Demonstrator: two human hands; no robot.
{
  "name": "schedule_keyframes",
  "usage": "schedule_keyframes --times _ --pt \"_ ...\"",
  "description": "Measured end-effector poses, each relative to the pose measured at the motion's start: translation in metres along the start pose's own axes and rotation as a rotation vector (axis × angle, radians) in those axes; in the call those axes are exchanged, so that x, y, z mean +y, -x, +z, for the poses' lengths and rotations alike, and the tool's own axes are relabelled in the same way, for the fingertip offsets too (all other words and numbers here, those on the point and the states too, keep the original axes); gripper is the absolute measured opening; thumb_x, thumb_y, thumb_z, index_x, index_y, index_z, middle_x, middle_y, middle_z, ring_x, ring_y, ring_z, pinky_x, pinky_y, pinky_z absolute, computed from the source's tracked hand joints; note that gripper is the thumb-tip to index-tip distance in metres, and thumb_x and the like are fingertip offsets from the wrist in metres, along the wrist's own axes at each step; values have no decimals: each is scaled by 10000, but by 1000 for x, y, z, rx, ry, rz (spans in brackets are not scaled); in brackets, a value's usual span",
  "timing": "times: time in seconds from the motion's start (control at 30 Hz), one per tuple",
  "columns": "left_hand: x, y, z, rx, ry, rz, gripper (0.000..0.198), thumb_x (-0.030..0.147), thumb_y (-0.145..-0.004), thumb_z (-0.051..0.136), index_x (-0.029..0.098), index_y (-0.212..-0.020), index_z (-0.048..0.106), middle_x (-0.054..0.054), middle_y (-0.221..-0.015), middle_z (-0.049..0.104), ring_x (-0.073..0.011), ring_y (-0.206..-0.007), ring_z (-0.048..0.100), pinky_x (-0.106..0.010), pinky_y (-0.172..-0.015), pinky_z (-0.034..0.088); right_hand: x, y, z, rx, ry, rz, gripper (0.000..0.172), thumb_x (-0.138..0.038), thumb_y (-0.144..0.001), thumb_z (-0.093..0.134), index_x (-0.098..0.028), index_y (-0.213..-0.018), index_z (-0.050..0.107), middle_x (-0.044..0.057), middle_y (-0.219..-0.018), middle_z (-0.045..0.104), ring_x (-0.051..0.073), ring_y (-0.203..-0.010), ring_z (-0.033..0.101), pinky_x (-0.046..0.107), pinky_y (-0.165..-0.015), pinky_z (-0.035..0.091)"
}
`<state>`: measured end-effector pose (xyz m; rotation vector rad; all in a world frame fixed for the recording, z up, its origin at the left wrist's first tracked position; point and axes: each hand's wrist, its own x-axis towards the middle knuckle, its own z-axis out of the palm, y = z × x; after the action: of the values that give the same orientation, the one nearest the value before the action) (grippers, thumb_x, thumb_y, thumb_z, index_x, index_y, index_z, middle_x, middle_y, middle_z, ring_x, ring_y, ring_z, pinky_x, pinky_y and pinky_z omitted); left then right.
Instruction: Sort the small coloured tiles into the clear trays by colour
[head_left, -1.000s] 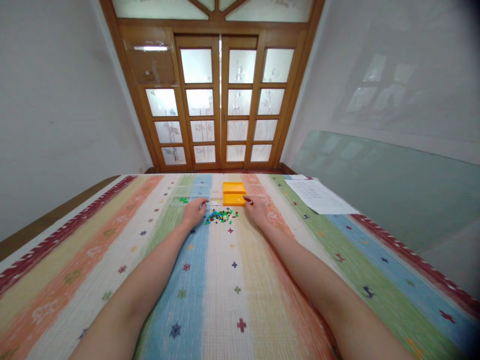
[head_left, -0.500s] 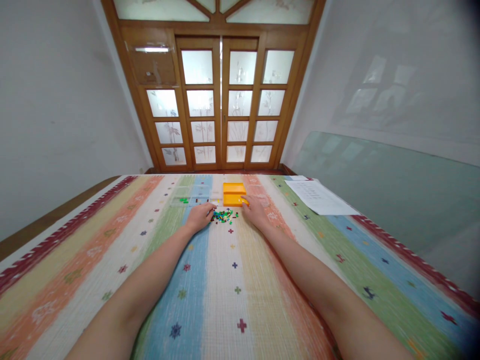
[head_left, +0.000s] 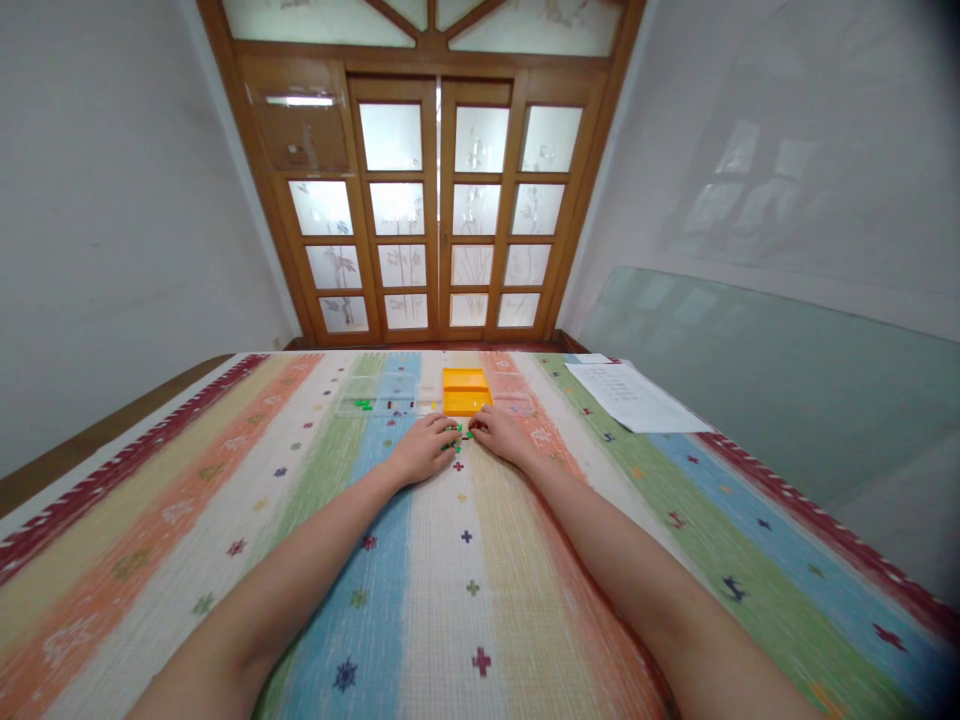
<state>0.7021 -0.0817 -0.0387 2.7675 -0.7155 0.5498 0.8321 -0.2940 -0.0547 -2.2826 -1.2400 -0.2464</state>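
Hands lie close together on the striped cloth: left hand and right hand curl their fingers over a small heap of coloured pieces (whether either pinches one is too small to tell). Just beyond the fingertips sits an orange tray, a clear tray with green bits beside it on the left, a paper sheet well apart rightward.

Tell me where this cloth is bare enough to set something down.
Bare: the cloth between the forearms, and the stretch left of the left hand. Crowded: small pieces between it and the right hand, orange tray and clear tray just beyond.
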Motion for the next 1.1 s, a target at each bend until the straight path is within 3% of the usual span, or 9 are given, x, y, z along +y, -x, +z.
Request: schedule_keyframes --times 0.27,0.53,0.67,0.8,0.93,1.1 --pt "10 0 14 -104 11 14 442 436 -1039 472 258 -1412 630 -62 -1488 603 -294 -1461 422 -495 -1236 323 1 -1 5 58 -27 52 85 -153 -913 638 -181 -924 717 59 -929 712 195 -877 623 296 -786 448" --pt "9 -3 11 -79 56 43 418 326 -1070 383 228 -1354 674 -68 -1394 667 -250 -1366 508 -441 -1211 362 6 -2 9 66 -46 20 70 -160 -912 647 -182 -924 713 57 -925 717 199 -880 625 296 -796 447" --pt "1 -4 10 -5 117 37 428 334 -1085 358 216 -1350 673 -73 -1382 672 -235 -1333 533 -451 -1203 383 6 -2 8 54 -48 11 83 -169 -926 637 -182 -935 719 64 -948 725 197 -890 627 295 -809 448" --pt "-21 -3 9 153 141 -50 441 345 -1092 346 212 -1361 669 -82 -1381 674 -240 -1312 553 -479 -1187 406 4 -1 5 61 -43 11 83 -170 -926 637 -184 -933 718 60 -937 723 195 -870 620 292 -788 437" --pt "-58 7 4 310 77 -242 438 326 -1086 346 201 -1327 690 -88 -1361 685 -243 -1293 563 -491 -1170 419 2 0 3 46 -51 3 91 -157 -926 631 -188 -935 717 61 -960 726 195 -894 624 289 -795 430" --pt "-106 27 2 377 -60 -473 432 301 -1070 348 191 -1251 724 -96 -1302 716 -255 -1256 582 -504 -1172 410 5 0 2 31 -63 4 92 -155 -924 632 -184 -941 718 66 -964 723 195 -896 619 289 -799 429"
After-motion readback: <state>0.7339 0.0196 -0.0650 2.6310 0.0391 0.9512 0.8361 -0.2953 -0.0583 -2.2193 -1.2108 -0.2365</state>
